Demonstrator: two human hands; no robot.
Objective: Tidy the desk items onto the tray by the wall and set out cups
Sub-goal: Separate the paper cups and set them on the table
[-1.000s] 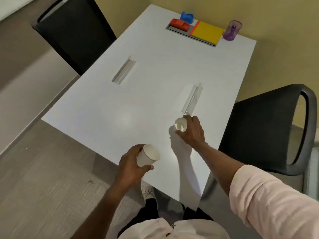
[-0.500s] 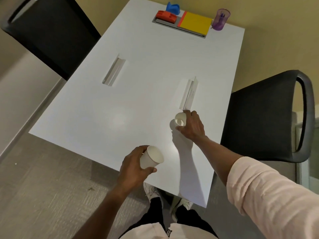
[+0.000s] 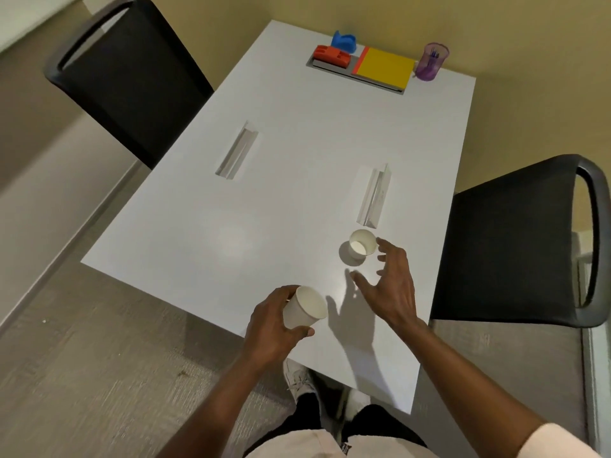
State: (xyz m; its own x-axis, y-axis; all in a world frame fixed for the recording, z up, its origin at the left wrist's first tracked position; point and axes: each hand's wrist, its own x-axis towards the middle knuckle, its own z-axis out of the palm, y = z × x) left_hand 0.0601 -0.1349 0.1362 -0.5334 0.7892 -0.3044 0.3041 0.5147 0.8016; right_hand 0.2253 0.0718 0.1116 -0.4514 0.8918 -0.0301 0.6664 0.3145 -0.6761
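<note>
A white paper cup (image 3: 361,247) stands upright on the white table (image 3: 297,180), just in front of the right cable slot. My right hand (image 3: 390,287) hovers just behind and to the right of it, fingers spread, not touching it. My left hand (image 3: 274,328) grips a second white paper cup (image 3: 304,312), tilted, above the table's near edge. By the wall a grey tray (image 3: 358,76) carries a red stapler (image 3: 332,56) and a yellow notebook (image 3: 385,67). A blue tape dispenser (image 3: 344,41) sits behind the tray.
A purple pen holder (image 3: 431,62) stands to the right of the tray. Two recessed cable slots (image 3: 236,150) (image 3: 375,195) cut into the table top. A black chair (image 3: 129,77) stands on the left, another black chair (image 3: 515,239) on the right.
My right hand has let go of the cup by the right slot and drawn back, fingers now spread. The left hand still holds its cup. The camera moved slightly.
</note>
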